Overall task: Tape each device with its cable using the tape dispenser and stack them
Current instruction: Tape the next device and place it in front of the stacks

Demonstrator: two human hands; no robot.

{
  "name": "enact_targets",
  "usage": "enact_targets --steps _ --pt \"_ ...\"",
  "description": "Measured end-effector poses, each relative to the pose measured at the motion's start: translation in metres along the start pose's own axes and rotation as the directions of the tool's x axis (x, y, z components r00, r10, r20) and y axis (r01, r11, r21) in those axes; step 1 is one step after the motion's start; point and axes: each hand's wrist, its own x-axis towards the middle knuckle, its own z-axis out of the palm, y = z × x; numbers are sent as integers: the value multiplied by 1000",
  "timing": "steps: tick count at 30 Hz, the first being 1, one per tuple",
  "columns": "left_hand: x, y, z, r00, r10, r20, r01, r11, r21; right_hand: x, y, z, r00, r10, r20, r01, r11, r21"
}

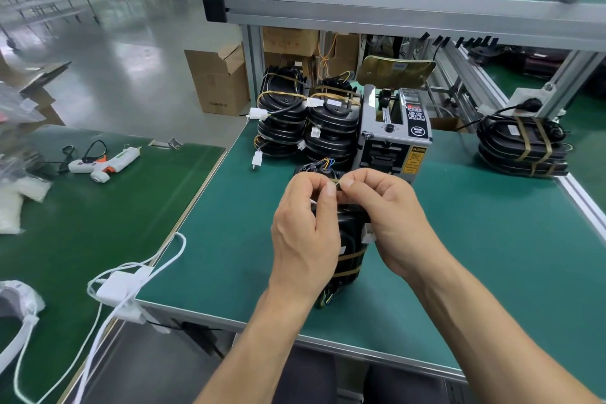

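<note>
A black device [349, 239] with its cable lies on the green mat [475, 256] below the tape dispenser [393, 131]. Two bands of brownish tape cross its near end. My left hand [305, 236] and my right hand [390, 223] hover over the device's far end, and both pinch a short strip of tape [336, 183] between thumb and fingertips. The hands hide the middle of the device. Coloured wires [324, 162] show at its far end. Two stacks of taped devices [308, 115] stand left of the dispenser.
Another taped stack [524, 144] sits at the right by the table edge. A glue gun [105, 162] lies on the darker left table. A white adapter with cables [118, 289] hangs at the near left corner. Cardboard boxes [219, 79] stand on the floor behind.
</note>
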Motion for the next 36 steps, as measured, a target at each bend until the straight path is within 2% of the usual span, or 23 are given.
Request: enact_targets --steps 4,10,19,36 --pt "1 -1 -1 999 -32 -20 31 999 -36 -2 -2 -3 1000 14 4 -14 999 36" --pt "2 -2 0 999 -24 -27 23 999 -39 -2 -1 -2 999 -41 -2 41 998 -51" --pt "1 -2 0 999 -14 -36 11 996 -88 -2 -1 -3 1000 -27 8 27 1000 4" --pt "3 -7 2 997 15 -69 -20 997 -69 0 1 -5 1000 -31 -5 31 999 -8"
